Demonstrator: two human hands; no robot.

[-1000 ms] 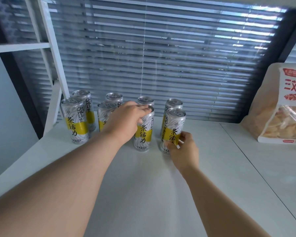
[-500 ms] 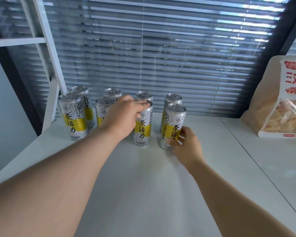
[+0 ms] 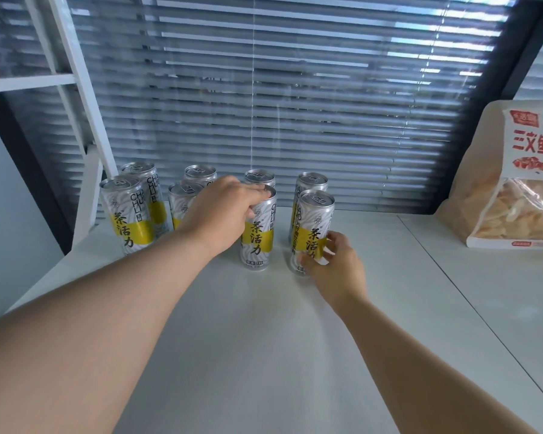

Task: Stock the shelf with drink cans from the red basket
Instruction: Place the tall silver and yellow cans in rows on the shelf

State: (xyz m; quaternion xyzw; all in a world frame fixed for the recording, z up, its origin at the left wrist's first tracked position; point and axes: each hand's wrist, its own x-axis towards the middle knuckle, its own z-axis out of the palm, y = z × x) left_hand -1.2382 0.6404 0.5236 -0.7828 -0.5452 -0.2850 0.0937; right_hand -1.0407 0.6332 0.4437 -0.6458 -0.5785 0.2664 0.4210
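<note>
While left fingers (image 3: 257, 195) cap one can (image 3: 257, 242), right fingers (image 3: 333, 249) pinch another (image 3: 312, 227).

Lighting: daylight through the window blinds (image 3: 295, 104), brightest at upper right; even, fairly bright. Shadows: soft and faint on the white shelf (image 3: 264, 355). Glare: pale sheen on the can tops (image 3: 315, 199). Blur: slight softness at the left frame. Distortion: wide-angle bowing at the edges.
</note>
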